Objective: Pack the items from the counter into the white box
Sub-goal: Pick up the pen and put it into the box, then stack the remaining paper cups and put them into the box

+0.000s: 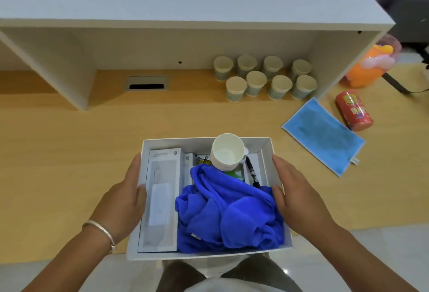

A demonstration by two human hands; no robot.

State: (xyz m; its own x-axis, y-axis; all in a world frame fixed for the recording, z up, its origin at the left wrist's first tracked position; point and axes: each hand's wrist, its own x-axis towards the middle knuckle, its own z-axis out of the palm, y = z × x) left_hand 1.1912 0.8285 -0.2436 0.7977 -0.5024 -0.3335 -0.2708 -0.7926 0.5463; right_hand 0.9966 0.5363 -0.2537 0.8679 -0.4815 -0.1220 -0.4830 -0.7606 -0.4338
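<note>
The white box (264, 146) sits at the near edge of the wooden counter, partly overhanging it. My left hand (125, 201) grips its left wall and my right hand (294, 194) grips its right wall. Inside lie a crumpled deep-blue cloth (227, 210), a white product carton (162, 199) along the left side, a paper cup (227, 151) resting on top at the back, and a black pen (253, 173) at the right. Other small items lie partly hidden under the cloth.
On the counter to the right lie a light-blue cloth (325, 134), a red can (354, 113) on its side and an orange plush toy (369, 66). Several paper cups (264, 78) stand under the white shelf (185, 1). A cable port (146, 83) sits at the back.
</note>
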